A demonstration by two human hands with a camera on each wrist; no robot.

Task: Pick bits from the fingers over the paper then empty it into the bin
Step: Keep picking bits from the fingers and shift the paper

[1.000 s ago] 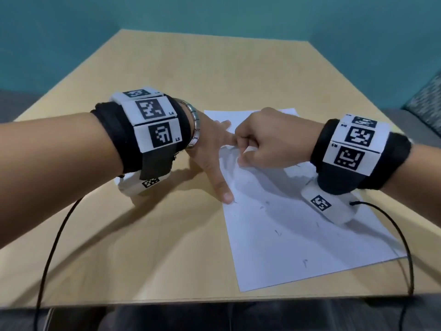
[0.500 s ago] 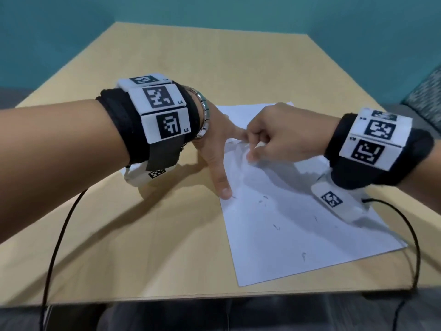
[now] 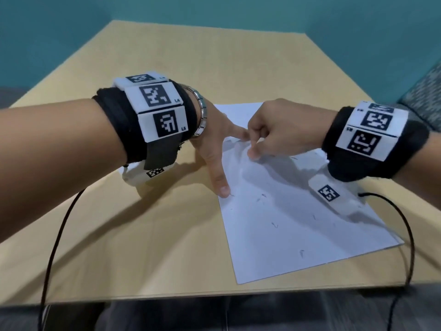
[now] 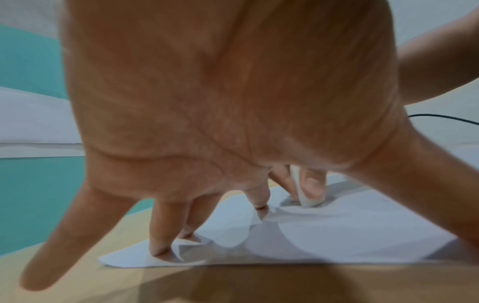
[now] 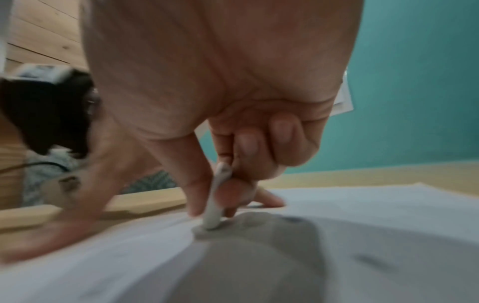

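A white sheet of paper [image 3: 298, 223] lies on the wooden table [image 3: 143, 235], with small dark bits [image 3: 275, 225] scattered on it. My left hand [image 3: 222, 149] is spread with straight fingers, its tips pressing the paper's left edge [image 4: 337, 235]. My right hand [image 3: 253, 144] pinches a small white stick [image 5: 215, 203] between thumb and forefinger. The stick's tip [image 4: 300, 188] touches the paper right beside my left forefinger. No bin shows in any view.
Black cables [image 3: 59, 235] run from both wrists over the table's front edge [image 3: 214, 297]. Teal walls [image 3: 214, 13] stand close behind the table. A patterned cushion [image 3: 427, 96] sits past the right edge.
Both hands have drifted slightly right in the view. My right hand stays at the tip of the left forefinger, its thumb now lower on the paper.
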